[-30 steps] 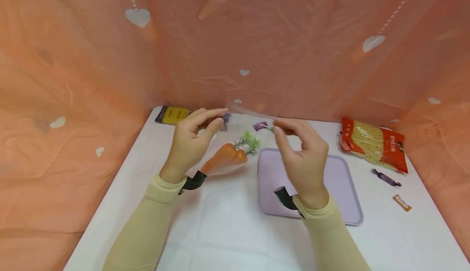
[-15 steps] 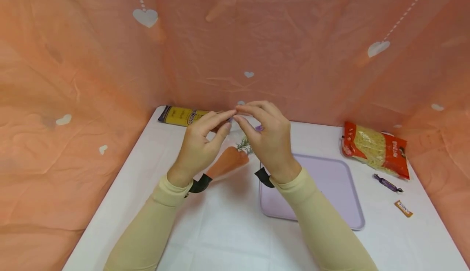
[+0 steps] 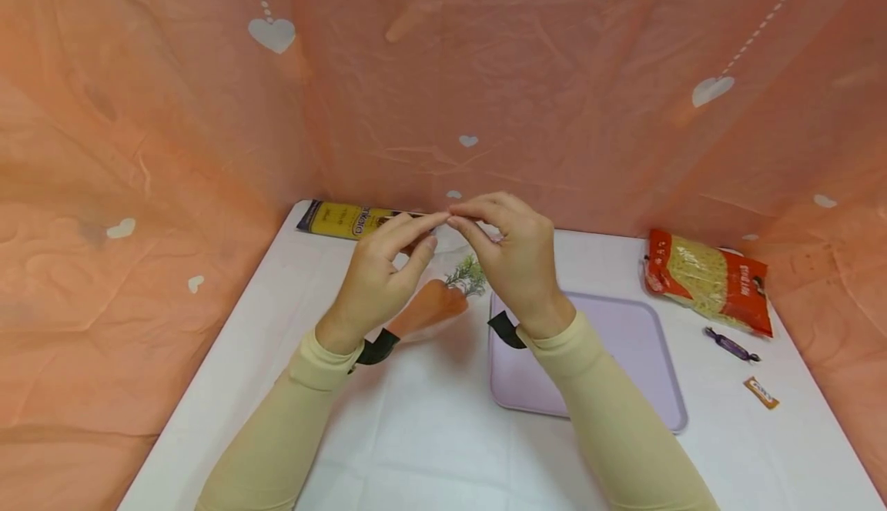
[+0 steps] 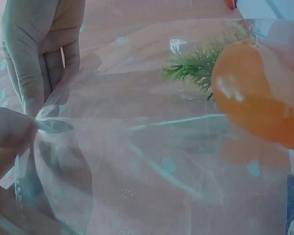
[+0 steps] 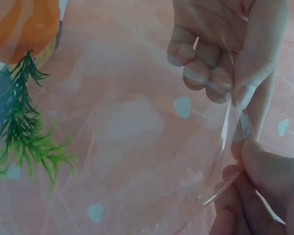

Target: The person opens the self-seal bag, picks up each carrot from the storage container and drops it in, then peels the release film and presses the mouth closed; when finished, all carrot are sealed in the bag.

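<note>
In the head view, my left hand point(image 3: 381, 272) and right hand point(image 3: 516, 257) meet fingertip to fingertip above the table. Between thumb and fingers, both pinch the top edge of a clear plastic bag point(image 5: 132, 122). Toy carrots point(image 3: 431, 303) with feathery green tops point(image 3: 470, 274) show in the bag, hanging below the fingers. The left wrist view shows the bag's film point(image 4: 137, 171) stretched out from the pinched edge, with a shiny orange carrot point(image 4: 250, 93) at the right. My left hand covers part of the carrots in the head view.
A lilac tray point(image 3: 637, 342) lies partly beneath my right forearm. Behind my left hand is a yellow pack point(image 3: 339, 220). At the right are a red bag of pasta point(image 3: 707, 280), a purple wrapped candy point(image 3: 731, 345) and a small orange-brown wrapped candy point(image 3: 761, 392). Orange cloth walls enclose the table.
My right hand has moved left along the bag's top edge to meet my left hand, which has shifted only slightly. Over the last half second both hands have barely moved.
</note>
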A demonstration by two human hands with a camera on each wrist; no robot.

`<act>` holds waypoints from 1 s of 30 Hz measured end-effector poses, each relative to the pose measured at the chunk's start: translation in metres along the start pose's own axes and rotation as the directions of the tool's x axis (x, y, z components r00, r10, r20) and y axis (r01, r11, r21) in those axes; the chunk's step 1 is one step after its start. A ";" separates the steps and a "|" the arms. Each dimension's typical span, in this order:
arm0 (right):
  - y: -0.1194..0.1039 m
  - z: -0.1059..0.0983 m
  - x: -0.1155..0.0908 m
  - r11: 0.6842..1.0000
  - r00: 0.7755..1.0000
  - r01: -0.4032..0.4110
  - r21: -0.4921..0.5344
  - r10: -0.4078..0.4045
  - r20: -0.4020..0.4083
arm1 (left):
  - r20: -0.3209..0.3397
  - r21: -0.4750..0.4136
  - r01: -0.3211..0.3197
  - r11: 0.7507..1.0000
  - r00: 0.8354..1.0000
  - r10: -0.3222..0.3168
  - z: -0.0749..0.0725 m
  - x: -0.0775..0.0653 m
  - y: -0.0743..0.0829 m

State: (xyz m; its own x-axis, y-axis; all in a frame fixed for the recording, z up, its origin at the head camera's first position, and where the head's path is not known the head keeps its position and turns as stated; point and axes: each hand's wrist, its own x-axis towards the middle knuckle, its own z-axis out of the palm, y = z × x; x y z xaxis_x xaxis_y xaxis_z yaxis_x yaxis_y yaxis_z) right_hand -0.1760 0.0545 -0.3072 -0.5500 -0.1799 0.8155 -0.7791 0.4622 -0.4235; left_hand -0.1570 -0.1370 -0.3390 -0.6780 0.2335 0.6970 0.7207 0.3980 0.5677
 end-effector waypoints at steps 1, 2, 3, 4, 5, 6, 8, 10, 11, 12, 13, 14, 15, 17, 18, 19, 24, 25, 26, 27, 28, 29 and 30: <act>0.000 0.000 0.000 1.000 1.000 0.005 -0.008 -0.005 0.004 | 0.001 0.003 -0.001 1.000 1.000 0.001 0.000 0.000 0.000; 0.000 -0.001 0.000 1.000 1.000 0.009 -0.014 -0.009 0.009 | 0.003 0.006 -0.001 1.000 1.000 0.001 0.000 0.000 0.000; 0.000 -0.001 0.000 1.000 1.000 0.013 -0.017 -0.013 0.011 | 0.005 0.009 0.000 1.000 1.000 0.000 0.000 0.000 0.000; 0.000 -0.001 0.000 1.000 1.000 0.016 -0.024 -0.016 0.016 | 0.007 0.011 0.001 1.000 1.000 -0.001 0.000 0.000 0.000; 0.000 -0.002 0.000 0.999 1.000 0.019 -0.026 -0.018 0.020 | 0.010 0.014 0.004 1.000 1.000 -0.004 -0.001 0.000 0.000; 0.001 -0.002 0.000 0.999 1.000 0.020 -0.028 -0.019 0.024 | 0.013 0.017 0.006 1.000 1.000 -0.006 -0.001 0.000 0.000; 0.001 -0.002 0.000 0.999 0.999 0.025 -0.029 -0.024 0.027 | 0.018 0.020 0.009 1.000 1.000 -0.009 -0.001 0.000 0.000; 0.002 -0.002 0.001 0.999 0.999 0.027 -0.030 -0.026 0.030 | 0.021 0.017 0.009 1.000 1.000 -0.010 -0.001 0.000 0.000; 0.002 -0.003 0.001 0.999 0.999 0.027 -0.027 -0.026 0.029 | 0.021 0.014 0.010 1.000 1.000 -0.010 -0.001 0.000 0.000; 0.002 -0.003 0.000 0.999 0.999 0.027 -0.023 -0.026 0.026 | 0.022 0.011 0.009 1.000 1.000 -0.009 -0.001 0.000 0.000; 0.002 -0.003 0.000 0.999 0.999 0.025 -0.020 -0.025 0.024 | 0.021 0.007 0.008 1.000 1.000 -0.009 -0.001 0.000 0.000; 0.002 -0.003 0.000 1.000 1.000 0.023 -0.014 -0.023 0.022 | 0.019 0.005 0.008 1.000 1.000 -0.008 -0.001 -0.001 0.000; 0.001 -0.003 -0.001 1.000 1.000 0.018 -0.009 -0.018 0.022 | 0.016 0.004 0.009 1.000 1.000 -0.010 -0.001 -0.001 0.000; 0.001 -0.002 -0.002 1.000 1.000 0.008 0.004 -0.008 0.019 | 0.012 0.006 0.010 1.000 1.000 -0.010 -0.002 -0.002 0.001; 0.002 -0.002 -0.002 1.000 1.000 0.004 0.011 -0.004 0.016 | 0.008 0.009 0.010 1.000 1.000 -0.010 -0.002 -0.003 0.001; 0.002 -0.002 -0.002 1.000 1.000 -0.001 0.017 0.001 0.014 | 0.005 0.013 0.008 1.000 1.000 -0.008 -0.002 -0.004 0.001; 0.004 -0.002 -0.001 0.999 1.000 -0.026 0.040 0.027 -0.005 | 0.001 0.029 -0.006 1.000 1.000 0.006 -0.002 -0.003 0.001; 0.005 -0.002 -0.001 0.999 0.999 -0.033 0.043 0.033 -0.007 | 0.001 0.034 -0.008 0.999 1.000 0.008 -0.002 -0.003 0.001; 0.005 -0.003 -0.001 0.998 0.999 -0.040 0.044 0.041 -0.008 | 0.001 0.038 -0.009 0.999 1.000 0.009 -0.002 -0.003 0.001; 0.005 -0.003 -0.001 0.998 0.999 -0.049 0.044 0.049 -0.008 | 0.000 0.041 -0.009 0.999 1.000 0.009 -0.002 -0.002 0.001; 0.005 -0.003 -0.001 0.997 0.998 -0.056 0.045 0.057 -0.009 | -0.001 0.043 -0.009 0.999 1.000 0.009 -0.001 -0.002 0.001; 0.005 -0.003 -0.002 0.997 0.998 -0.065 0.047 0.066 -0.009 | -0.003 0.046 -0.008 0.999 1.000 0.008 -0.001 -0.002 0.001; 0.005 -0.004 -0.002 0.996 0.997 -0.076 0.049 0.077 -0.009 | -0.005 0.049 -0.008 0.999 1.000 0.008 -0.001 -0.002 0.001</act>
State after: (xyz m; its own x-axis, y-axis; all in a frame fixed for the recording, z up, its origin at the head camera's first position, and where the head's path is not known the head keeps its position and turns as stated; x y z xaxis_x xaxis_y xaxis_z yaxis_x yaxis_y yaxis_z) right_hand -0.1774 0.0602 -0.3093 -0.6053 -0.1358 0.7844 -0.7487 0.4318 -0.5030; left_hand -0.1547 -0.1379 -0.3391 -0.6712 0.2326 0.7039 0.7183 0.4387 0.5400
